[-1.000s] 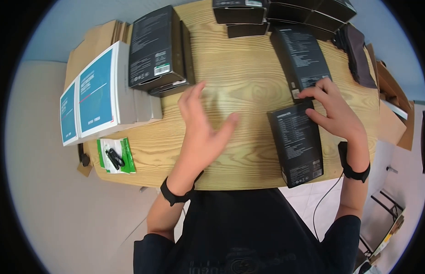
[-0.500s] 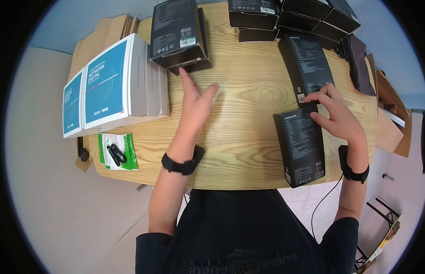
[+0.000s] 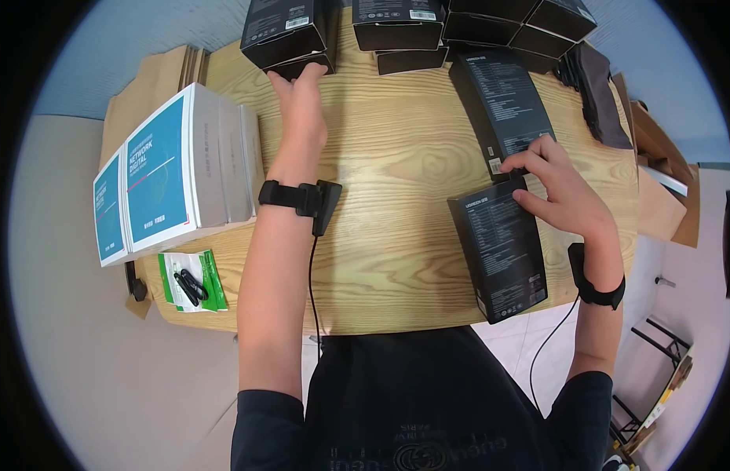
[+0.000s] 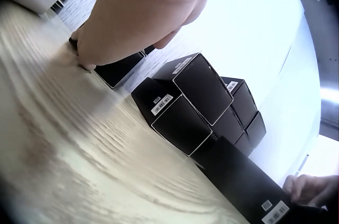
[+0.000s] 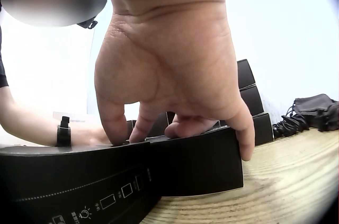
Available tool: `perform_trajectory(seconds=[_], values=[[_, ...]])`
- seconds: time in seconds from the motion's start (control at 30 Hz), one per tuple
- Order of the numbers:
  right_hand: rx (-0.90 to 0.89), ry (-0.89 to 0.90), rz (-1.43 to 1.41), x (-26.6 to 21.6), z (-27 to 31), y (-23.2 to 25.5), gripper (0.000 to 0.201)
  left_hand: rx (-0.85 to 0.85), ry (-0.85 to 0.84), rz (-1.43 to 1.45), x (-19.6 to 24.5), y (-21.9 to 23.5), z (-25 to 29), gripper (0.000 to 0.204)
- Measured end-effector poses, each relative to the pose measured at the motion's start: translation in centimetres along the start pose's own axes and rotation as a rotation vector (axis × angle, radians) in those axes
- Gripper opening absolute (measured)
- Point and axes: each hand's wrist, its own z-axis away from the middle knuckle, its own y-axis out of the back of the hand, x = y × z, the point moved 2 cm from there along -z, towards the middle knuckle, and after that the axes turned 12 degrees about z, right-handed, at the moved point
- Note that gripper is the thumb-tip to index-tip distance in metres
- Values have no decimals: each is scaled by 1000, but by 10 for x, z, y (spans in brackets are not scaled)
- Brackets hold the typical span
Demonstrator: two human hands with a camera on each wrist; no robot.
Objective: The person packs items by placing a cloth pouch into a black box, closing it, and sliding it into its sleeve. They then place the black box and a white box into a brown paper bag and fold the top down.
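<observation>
Two stacked black boxes stand at the back left, the upper box [image 3: 282,27] over the lower box [image 3: 330,56]. My left hand [image 3: 301,114] reaches out to them, spread fingers against the front of the lower one. In the left wrist view that hand hides part of the box [image 4: 119,70]. On the right, two black printed boxes lie nearly end to end, a near box [image 3: 502,255] and a far box [image 3: 506,102]. Where they meet rests my right hand [image 3: 565,188], thumb on the near one and fingers at the end of the far one.
More black boxes [image 3: 396,22] are stacked at the back, beside a dark pouch [image 3: 604,106]. White-and-blue boxes [image 3: 157,177] stand at the left, behind a green-and-white packet [image 3: 212,282] with a black cable [image 3: 190,286]. Cardboard [image 3: 667,208] lies past the right edge.
My left hand has gone forward from mid-table to the back-left stack, which has shifted toward the back, close to the other boxes. The right hand stays at the two right boxes.
</observation>
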Motion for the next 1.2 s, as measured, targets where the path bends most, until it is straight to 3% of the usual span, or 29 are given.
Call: perform_trajectory(seconds=[0.1,0.23,0.3,0.33,0.4,0.53,0.7,0.8,0.87,0.93,0.97,1.03,1.07,1.13,1.2], values=[[-8,-3,0,1,-2,0,37,-173,22,-47,2,3,1,117],[-19,-4,31,1,-2,0,38,-94,-95,-121,-2,2,28,105],[-23,-8,36,0,-3,1,38,-31,-667,-590,6,-8,47,89],[-19,-9,26,0,-3,1,38,-31,-665,-589,11,-19,51,89],[-19,-12,19,0,-3,1,37,-333,-1176,-874,29,-52,63,79],[-3,7,20,0,-3,0,37,-487,-1155,-1116,35,-87,61,68],[9,-1,17,0,0,1,37,-490,-1056,-1129,18,-98,45,58],[-1,-1,31,0,-1,1,37,-418,-1145,-1244,24,-95,45,65],[16,-5,33,1,0,-1,36,-54,-1339,-1090,41,-79,39,68],[17,0,39,2,0,-1,36,199,-836,-798,55,-54,13,79],[17,11,54,2,-1,0,36,202,-834,-798,58,-45,-4,79],[9,16,57,2,-1,0,36,272,-467,-250,51,-26,-39,85],[8,17,57,3,-1,1,36,273,-468,-245,49,-21,-46,85],[23,24,51,2,-1,1,36,93,-237,95,43,-24,-53,81],[38,26,42,1,0,2,36,38,-168,79,46,-24,-55,76]])
